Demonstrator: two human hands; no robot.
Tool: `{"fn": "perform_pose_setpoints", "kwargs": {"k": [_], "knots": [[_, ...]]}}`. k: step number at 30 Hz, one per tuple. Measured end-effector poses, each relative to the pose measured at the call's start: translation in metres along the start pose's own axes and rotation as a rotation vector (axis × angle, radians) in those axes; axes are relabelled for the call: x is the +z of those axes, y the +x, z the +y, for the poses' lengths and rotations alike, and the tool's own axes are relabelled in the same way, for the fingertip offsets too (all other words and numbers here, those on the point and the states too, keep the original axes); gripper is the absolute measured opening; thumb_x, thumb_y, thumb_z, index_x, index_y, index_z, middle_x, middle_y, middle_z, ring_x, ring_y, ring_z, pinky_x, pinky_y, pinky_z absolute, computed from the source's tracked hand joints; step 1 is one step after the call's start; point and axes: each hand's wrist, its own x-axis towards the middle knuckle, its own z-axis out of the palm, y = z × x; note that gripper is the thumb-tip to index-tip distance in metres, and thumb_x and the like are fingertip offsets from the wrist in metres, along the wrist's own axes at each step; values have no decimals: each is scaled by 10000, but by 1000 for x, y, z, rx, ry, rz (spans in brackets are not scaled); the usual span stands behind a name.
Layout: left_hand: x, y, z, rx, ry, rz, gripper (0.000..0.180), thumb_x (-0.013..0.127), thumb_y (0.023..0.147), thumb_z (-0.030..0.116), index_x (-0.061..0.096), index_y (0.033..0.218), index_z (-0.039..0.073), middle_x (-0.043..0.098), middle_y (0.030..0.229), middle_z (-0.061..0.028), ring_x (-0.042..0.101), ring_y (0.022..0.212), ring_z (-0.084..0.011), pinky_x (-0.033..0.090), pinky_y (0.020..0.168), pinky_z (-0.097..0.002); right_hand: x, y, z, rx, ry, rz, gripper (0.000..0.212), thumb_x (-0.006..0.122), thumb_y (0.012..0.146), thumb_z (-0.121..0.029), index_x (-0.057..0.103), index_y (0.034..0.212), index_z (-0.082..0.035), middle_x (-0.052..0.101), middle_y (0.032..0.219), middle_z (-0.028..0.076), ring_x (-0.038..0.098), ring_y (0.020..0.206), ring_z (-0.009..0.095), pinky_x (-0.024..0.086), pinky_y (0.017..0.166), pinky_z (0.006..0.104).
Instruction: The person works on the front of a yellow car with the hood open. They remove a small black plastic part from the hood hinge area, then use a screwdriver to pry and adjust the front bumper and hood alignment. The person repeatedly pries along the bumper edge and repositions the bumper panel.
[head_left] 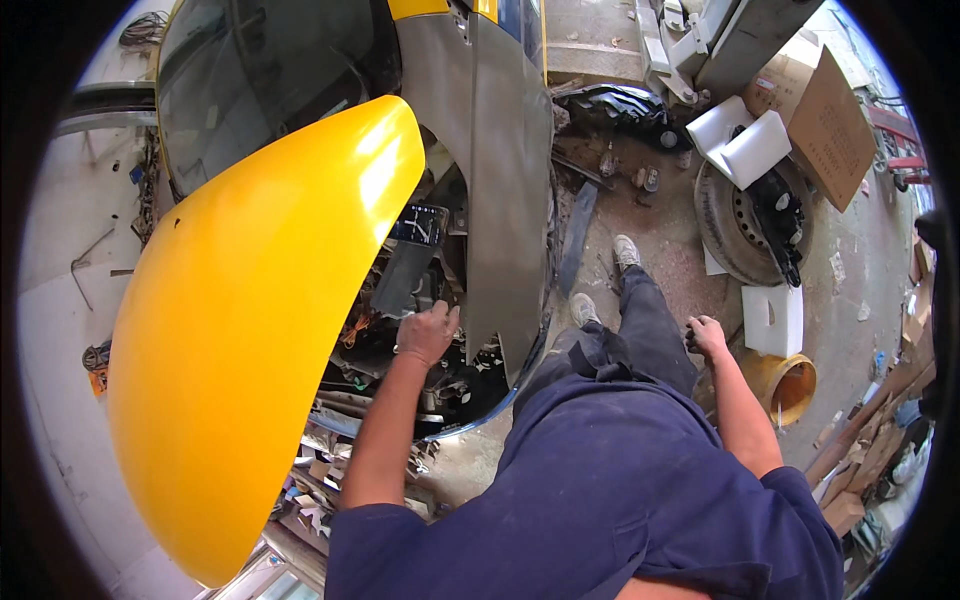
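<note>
My left hand [428, 333] is over the engine bay [375, 355] of a car, its fingers curled in. Whatever those fingers may hold is hidden. Beside that hand rises the raised yellow hood [250, 300], and on its other side runs the bare grey fender [490, 190]. A phone [420, 225] with a lit screen lies at the bay's far end, beyond my left hand. My right hand [706, 336] hangs out to the right of my leg, fingers curled together. I cannot make out whether anything small is between them.
On the right a wheel [725, 225] lies on the floor with white foam pieces [757, 150] and a black part on it. Behind it leans an open cardboard box [830, 130]. A yellow cylinder [793, 390] lies near my right arm. Dark car parts [612, 105] lie beyond my feet.
</note>
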Motion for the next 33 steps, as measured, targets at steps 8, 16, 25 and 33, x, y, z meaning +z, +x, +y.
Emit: {"fn": "perform_pose_setpoints", "kwargs": {"k": [8, 16, 25, 33], "knots": [[29, 6, 57, -1036, -552, 122, 503, 653, 1057, 423, 737, 959, -63, 739, 876, -336, 737, 916, -522, 557, 825, -553, -7, 1, 13, 146, 85, 16, 318, 648, 1118, -335, 678, 1079, -21, 656, 799, 85, 640, 626, 212, 535, 554, 381], [9, -3, 6, -156, -102, 93, 353, 727, 1023, 403, 733, 882, 80, 745, 757, -206, 737, 714, -458, 594, 675, -573, 7, 29, 35, -59, -224, 97, 367, 713, 1039, -335, 782, 1050, 25, 772, 902, 183, 751, 813, 284, 576, 754, 446], [35, -1, 38, -868, -520, 102, 491, 689, 1046, 419, 715, 868, -37, 726, 782, -296, 744, 822, -484, 580, 776, -541, -1, 7, 3, 63, 62, 5, 274, 651, 1116, -284, 699, 1056, -21, 666, 762, 66, 650, 600, 186, 522, 517, 355], [23, -2, 39, -657, -376, 157, 439, 690, 1042, 437, 755, 918, 20, 743, 803, -265, 747, 841, -485, 581, 763, -571, 1, 23, 26, 37, -72, 27, 312, 671, 1090, -310, 734, 1049, -7, 712, 800, 103, 694, 663, 236, 564, 608, 415]]}}
